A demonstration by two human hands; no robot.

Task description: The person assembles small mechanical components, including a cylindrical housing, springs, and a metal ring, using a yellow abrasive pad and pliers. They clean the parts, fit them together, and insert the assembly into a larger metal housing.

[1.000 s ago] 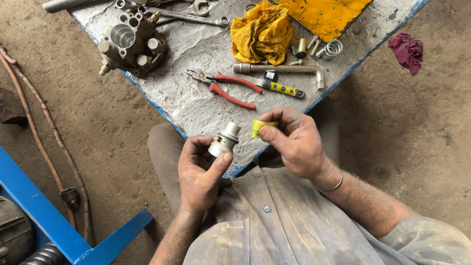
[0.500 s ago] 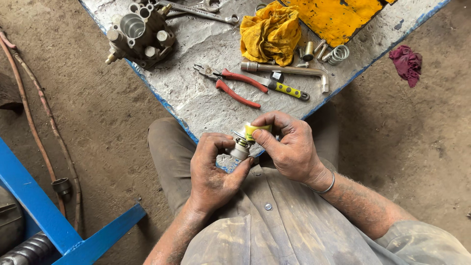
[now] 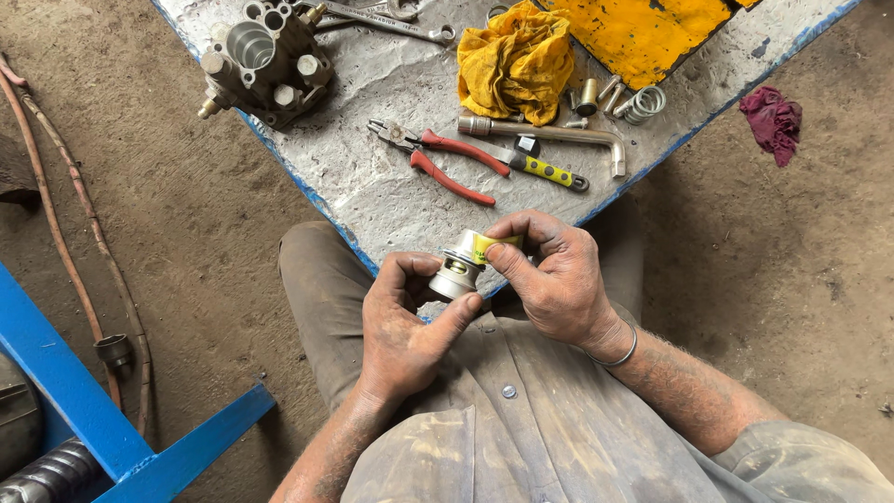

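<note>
The left hand (image 3: 402,321) clamped a metal fitting (image 3: 453,276) upright above the lap at the bench (image 3: 372,200) edge, steadying it so the right hand (image 3: 555,279), fingers pinched together, could press a yellow piece (image 3: 488,246) onto its top.

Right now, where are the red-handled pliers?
In the head view, the red-handled pliers lie on the grey table, left of the yellow-handled tool and below the yellow rag.

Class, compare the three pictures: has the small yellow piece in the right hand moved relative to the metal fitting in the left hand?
Yes. The yellow piece in the right hand, earlier held apart beside the metal fitting, now sits against its top end, in the left hand.
</note>
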